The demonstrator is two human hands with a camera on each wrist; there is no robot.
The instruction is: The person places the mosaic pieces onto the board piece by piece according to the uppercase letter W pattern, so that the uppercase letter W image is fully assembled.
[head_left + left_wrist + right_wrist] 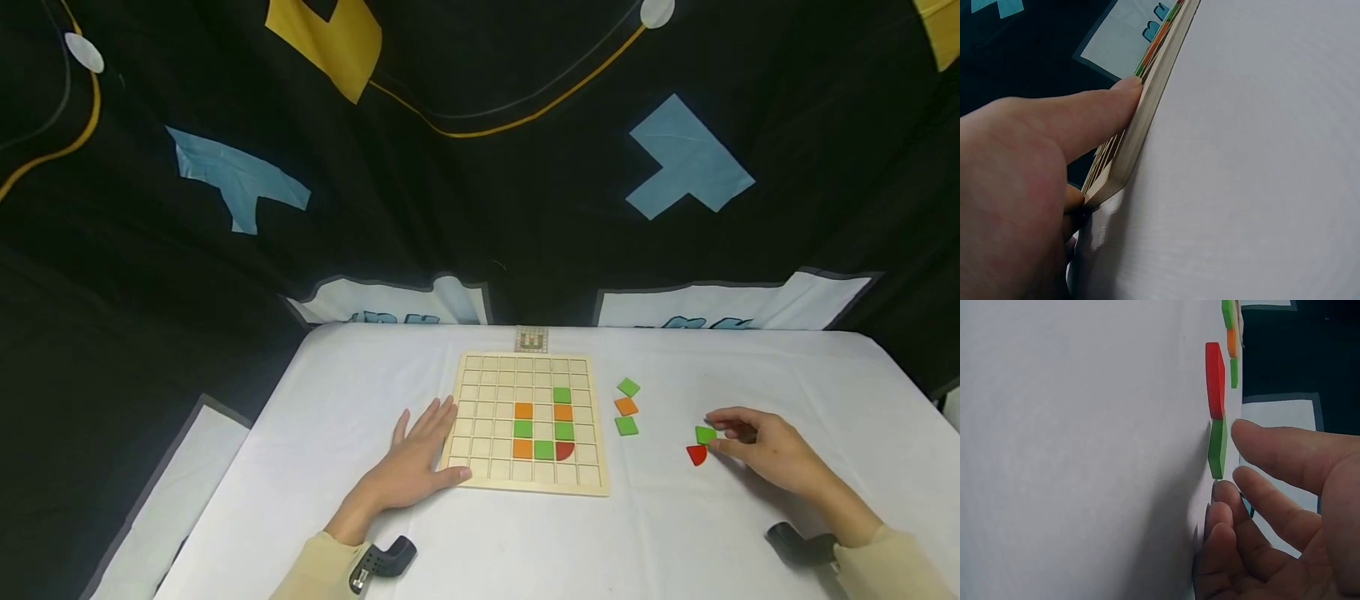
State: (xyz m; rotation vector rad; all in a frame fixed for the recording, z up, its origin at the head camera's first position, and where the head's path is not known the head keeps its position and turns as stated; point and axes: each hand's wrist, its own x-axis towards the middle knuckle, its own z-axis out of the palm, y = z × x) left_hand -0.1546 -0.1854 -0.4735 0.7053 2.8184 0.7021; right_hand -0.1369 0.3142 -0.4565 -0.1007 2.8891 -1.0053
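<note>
1. Right of the board [543, 412] and well apart from it, a green tile [703, 435] lies flat, apparently touching a red quarter-round [697, 455].
2. Around that tile, the right hand [776, 454] has thumb and forefinger parted, other fingers loosely bent, seemingly holding nothing; I cannot tell whether a fingertip touches it.
3. At the board's left edge and near-left corner, the left hand [414, 467] rests with fingers spread and fairly straight, thumb on the rim, light steadying pressure at most.
4. To pick cleanly, I would bring thumb and forefinger low onto opposite sides of the green tile, then lift straight up without nudging the red quarter-round.
5. Thin edges give little to catch; the side meeting the red quarter-round looks the most awkward.
6. Just beside the board's right edge, three loose tiles [626, 406] form a column; a low carry boardward could scatter them. The tablecloth [660, 525] toward the board's near-right offers roomier passage.
</note>
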